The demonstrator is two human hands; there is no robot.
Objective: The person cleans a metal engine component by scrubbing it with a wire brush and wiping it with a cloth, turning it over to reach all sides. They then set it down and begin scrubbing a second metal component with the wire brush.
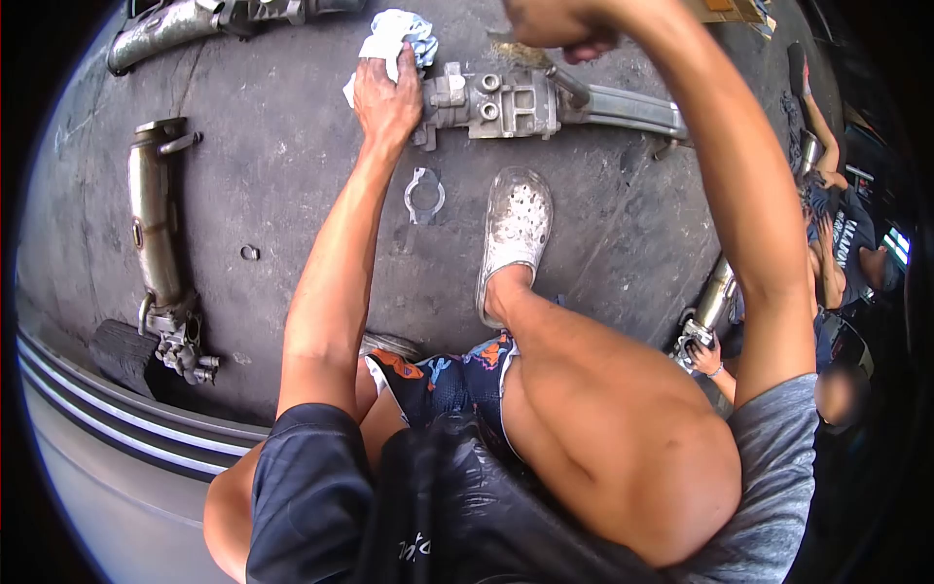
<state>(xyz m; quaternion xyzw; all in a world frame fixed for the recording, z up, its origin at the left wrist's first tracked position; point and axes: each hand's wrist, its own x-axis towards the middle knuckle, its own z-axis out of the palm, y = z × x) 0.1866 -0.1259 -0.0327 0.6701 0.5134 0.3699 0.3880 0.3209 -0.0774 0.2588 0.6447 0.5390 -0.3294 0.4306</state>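
Note:
My left hand [386,102] presses a crumpled white and light-blue rag [409,34] against the left end of a metal engine part. That part [511,107] lies on the dark floor, with a cast valve body on the left and a long ribbed tube running right. Above it, at the top edge, my right hand [564,24] is closed, fingers curled. A tan-bristled brush [520,54] shows just below it, its handle hidden by the hand. Nearer me on the floor is a thin metal ring-shaped gasket [424,197].
At left lies another metal cooler tube [154,224] with a valve at its end, beside a small clamp [250,252]. One more tube [185,29] lies top left. At right, a co-worker's hand [708,358] touches a similar part [715,297]. My shoe [518,229] stands mid-floor.

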